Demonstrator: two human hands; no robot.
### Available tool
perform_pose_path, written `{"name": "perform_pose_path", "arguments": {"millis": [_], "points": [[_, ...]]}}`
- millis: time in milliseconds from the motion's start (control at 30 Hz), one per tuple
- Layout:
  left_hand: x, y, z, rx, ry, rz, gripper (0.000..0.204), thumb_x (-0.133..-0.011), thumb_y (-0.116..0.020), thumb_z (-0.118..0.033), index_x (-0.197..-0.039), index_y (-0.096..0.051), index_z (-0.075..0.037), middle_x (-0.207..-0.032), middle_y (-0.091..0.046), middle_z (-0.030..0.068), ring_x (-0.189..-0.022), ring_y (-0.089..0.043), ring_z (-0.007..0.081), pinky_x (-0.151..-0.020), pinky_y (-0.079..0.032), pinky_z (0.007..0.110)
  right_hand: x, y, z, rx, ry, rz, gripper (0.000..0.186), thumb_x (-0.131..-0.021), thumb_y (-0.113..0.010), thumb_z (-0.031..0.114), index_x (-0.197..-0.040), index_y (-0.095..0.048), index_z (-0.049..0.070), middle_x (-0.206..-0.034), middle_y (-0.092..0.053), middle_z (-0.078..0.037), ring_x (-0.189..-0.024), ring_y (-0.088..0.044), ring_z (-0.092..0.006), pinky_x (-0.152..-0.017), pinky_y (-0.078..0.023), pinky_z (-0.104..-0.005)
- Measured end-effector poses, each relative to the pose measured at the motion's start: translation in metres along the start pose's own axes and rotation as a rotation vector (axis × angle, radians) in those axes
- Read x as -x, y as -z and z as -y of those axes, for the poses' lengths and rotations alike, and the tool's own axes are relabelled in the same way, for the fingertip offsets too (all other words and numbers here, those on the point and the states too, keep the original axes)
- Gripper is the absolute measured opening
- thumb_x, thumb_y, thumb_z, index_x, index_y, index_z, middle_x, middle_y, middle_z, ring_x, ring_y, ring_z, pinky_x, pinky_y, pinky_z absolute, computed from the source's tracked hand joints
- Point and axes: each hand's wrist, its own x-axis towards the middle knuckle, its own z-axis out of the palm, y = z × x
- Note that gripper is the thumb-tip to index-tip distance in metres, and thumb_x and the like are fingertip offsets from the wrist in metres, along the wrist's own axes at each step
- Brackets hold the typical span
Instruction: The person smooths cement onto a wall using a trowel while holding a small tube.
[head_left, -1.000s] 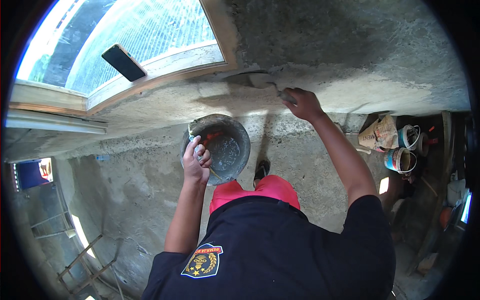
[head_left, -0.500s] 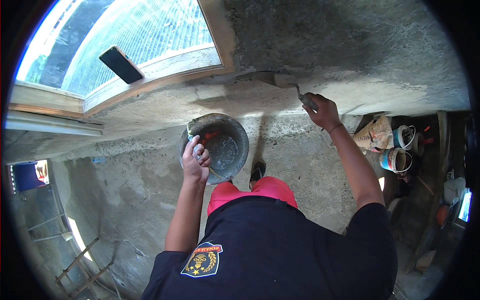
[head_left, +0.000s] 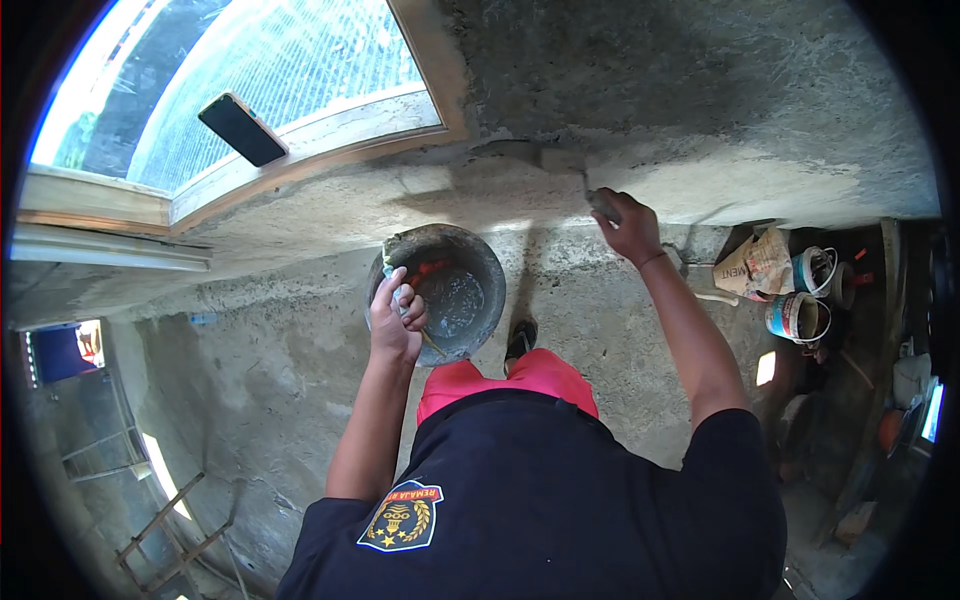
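Observation:
My left hand is closed around the cord handle of a dark round bucket, which hangs in front of my legs. Wet grey material and a reddish object lie inside it. Farther right, my right hand grips the handle of a trowel. The flat blade lies against the rough plastered wall, just right of the window's lower corner. A darker patch of the wall surrounds the blade.
A phone leans on the window frame at upper left. On the right stand a paper sack, a white pail and a blue-and-white pail. Wooden poles stand at lower left.
My right hand has moved a little to the left, the trowel blade still at the wall. My left hand and the bucket have shifted slightly right in the picture.

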Motion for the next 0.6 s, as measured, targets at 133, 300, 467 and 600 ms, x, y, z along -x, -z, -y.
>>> {"name": "perform_pose_path", "arguments": {"millis": [133,300,467,600], "points": [[0.001,0.004,0.0,-0.008,-0.008,-0.017,0.023,-0.101,-0.059,-0.031,-0.115,-0.057,-0.013,-0.07,-0.04,-0.0048,-0.047,-0.03,0.0061,-0.041,-0.022,0.023,0.026,0.02,-0.015,0.04,-0.036,0.002,0.041,-0.087,-0.076,0.027,-0.123,-0.067,0.01,-0.102,-0.073,-0.015,-0.089,-0.072,-0.0343,-0.076,-0.06,-0.0422],[-0.002,0.003,0.004,-0.016,-0.003,-0.027,0.024,-0.101,-0.059,-0.031,-0.116,-0.057,-0.013,-0.069,-0.04,-0.0048,-0.047,-0.03,0.006,-0.041,-0.022,0.023,0.019,0.006,-0.004,0.037,0.09,0.053,0.044,-0.087,-0.076,0.031,-0.125,-0.066,0.01,-0.099,-0.072,-0.014,-0.085,-0.072,-0.0332,-0.074,-0.059,-0.0416],[-0.002,0.001,0.004,-0.03,-0.002,-0.017,0.024,-0.101,-0.059,-0.031,-0.117,-0.056,-0.013,-0.069,-0.04,-0.0047,-0.047,-0.03,0.0062,-0.041,-0.021,0.023,-0.014,-0.009,0.002,-0.017,0.065,0.083,0.04,-0.088,-0.075,0.029,-0.125,-0.067,0.016,-0.096,-0.072,-0.012,-0.084,-0.071,-0.0337,-0.073,-0.059,-0.0424],[0.001,0.005,0.003,-0.029,-0.01,-0.025,0.024,-0.101,-0.059,-0.031,-0.116,-0.056,-0.013,-0.069,-0.039,-0.0047,-0.047,-0.03,0.0062,-0.041,-0.021,0.023,-0.006,0.005,-0.021,0.048,0.025,0.034,0.042,-0.087,-0.076,0.029,-0.125,-0.067,0.014,-0.103,-0.073,-0.013,-0.089,-0.072,-0.033,-0.076,-0.059,-0.0424]]}}
